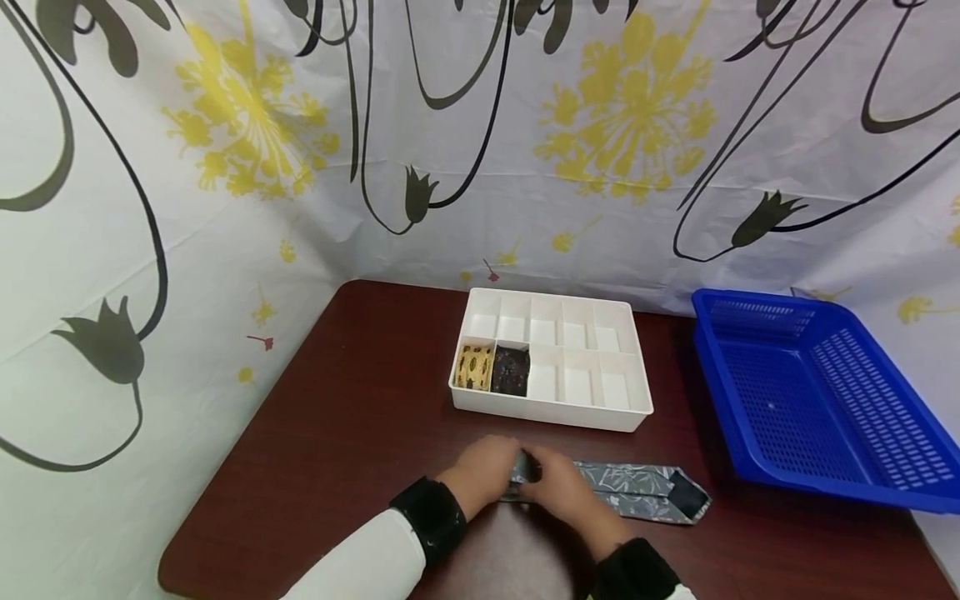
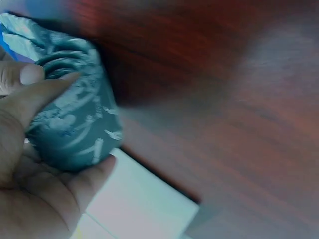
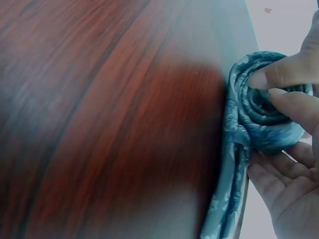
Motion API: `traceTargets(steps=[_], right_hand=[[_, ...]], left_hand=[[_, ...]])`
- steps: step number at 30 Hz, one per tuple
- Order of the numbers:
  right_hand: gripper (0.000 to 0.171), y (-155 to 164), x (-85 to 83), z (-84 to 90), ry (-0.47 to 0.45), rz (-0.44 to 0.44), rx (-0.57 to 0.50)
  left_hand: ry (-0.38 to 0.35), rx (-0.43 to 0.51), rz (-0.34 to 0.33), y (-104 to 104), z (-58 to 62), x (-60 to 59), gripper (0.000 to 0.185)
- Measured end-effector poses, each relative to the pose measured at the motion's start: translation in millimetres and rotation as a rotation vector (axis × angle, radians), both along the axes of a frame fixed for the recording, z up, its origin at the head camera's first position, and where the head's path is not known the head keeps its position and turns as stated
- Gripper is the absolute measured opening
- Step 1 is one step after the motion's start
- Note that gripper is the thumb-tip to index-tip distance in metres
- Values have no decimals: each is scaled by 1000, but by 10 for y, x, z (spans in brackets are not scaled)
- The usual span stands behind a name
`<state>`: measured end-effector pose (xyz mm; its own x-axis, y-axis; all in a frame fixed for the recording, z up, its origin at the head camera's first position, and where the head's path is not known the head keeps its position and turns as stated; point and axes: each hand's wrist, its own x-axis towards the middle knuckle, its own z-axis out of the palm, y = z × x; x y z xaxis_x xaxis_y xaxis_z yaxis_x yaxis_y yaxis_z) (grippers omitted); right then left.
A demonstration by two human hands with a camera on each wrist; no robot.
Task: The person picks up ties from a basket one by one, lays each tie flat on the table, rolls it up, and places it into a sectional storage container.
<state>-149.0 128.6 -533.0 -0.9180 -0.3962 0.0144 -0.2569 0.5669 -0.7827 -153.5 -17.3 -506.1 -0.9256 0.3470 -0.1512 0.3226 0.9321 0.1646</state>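
A grey-blue patterned fabric necktie (image 1: 637, 487) lies on the dark reddish-brown wooden surface (image 1: 337, 433), just in front of a white plastic divided organiser box (image 1: 551, 358). One end is wound into a tight coil; the wide pointed end trails flat to the right. The cloth looks soft, light and rather slick, so the coil is likely to spring loose unless it is pinched across its flat faces, with the outer wrap kept pressed down.

The left hand (image 1: 486, 471) curls round the coil (image 2: 75, 119), thumb across the top and fingers underneath. The right hand (image 1: 558, 487) pinches the same roll (image 3: 264, 107), fingertips pressing into the spiral's centre, palm cupped below. Both hands are closed on the tie.

Two front-left compartments of the box hold rolled ties, a yellow patterned one (image 1: 474, 367) and a dark one (image 1: 512, 371). A blue perforated plastic basket (image 1: 817, 400) sits to the right.
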Motion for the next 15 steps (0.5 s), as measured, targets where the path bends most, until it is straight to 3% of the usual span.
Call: traceTargets(steps=[4, 8, 11, 15], right_hand=[[64, -14, 6, 27, -13, -1, 1], [62, -4, -2, -3, -3, -12, 5], [60, 14, -18, -42, 7, -15, -6], [58, 33, -30, -65, 6, -22, -36]], left_hand=[[-1, -89, 48, 108, 49, 7, 30], [-14, -92, 48, 121, 48, 7, 35], [-11, -17, 27, 43, -8, -4, 40], [-10, 209, -1, -117, -126, -37, 38]])
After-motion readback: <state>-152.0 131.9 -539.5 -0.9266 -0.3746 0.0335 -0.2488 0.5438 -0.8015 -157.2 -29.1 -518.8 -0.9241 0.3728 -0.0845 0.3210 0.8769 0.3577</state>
